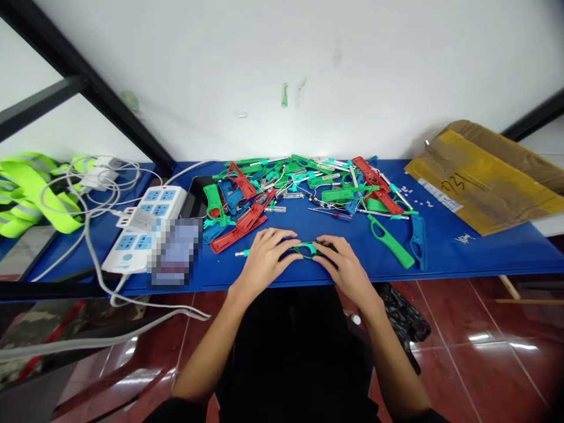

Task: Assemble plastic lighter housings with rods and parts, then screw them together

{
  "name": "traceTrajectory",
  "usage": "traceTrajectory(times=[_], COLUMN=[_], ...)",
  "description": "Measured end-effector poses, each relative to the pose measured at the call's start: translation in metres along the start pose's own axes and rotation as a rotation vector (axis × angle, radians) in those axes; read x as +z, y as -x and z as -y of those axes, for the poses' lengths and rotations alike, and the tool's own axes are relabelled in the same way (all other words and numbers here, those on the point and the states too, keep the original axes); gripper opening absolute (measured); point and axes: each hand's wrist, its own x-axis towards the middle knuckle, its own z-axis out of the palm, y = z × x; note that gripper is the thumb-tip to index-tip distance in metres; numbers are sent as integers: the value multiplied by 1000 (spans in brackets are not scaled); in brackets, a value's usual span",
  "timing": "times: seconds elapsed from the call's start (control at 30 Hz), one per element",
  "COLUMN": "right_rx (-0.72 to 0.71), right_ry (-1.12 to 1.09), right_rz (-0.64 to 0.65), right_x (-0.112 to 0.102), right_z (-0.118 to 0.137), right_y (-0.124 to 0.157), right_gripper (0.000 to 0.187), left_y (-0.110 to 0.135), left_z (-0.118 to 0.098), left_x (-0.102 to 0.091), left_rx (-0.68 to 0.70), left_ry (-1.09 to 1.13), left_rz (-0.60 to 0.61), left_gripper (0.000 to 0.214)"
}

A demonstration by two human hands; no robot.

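Observation:
Near the front edge of the blue table (308,220), a green utility lighter (307,249) lies crosswise between my hands. My left hand (267,255) is closed around its nozzle side, and the metal tip sticks out to the left. Closed on the handle side is my right hand (346,267), whose fingers hide much of the casing. Behind them lies a heap of lighter parts: red casing halves (240,230), green ones (346,194), metal tubes, clear pieces and thin wires. A screwdriver (331,214) rests in front of the heap. Green (391,242) and blue (418,242) casing halves lie to the right.
On the left are a white power strip (165,200) with loose cables, a dark phone (197,197) and a blurred-out flat object (176,252). Yellow-green reflective straps (42,188) lie farther left. A taped cardboard box (489,182) and small white bits (465,238) are at right.

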Motion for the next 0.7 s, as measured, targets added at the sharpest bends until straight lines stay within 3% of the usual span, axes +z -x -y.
traceTrajectory(times=[0.23, 0.7], right_rx=[-4, 17], right_ry=[-10, -40], right_rz=[22, 62], right_x=[0, -2], right_z=[0, -6], right_y=[1, 1], right_gripper=[30, 41], left_y=[18, 11], left_z=[9, 7], left_x=[-10, -11], left_rx=[-67, -39], left_ry=[9, -18], left_rz=[-33, 64], left_gripper=[21, 34])
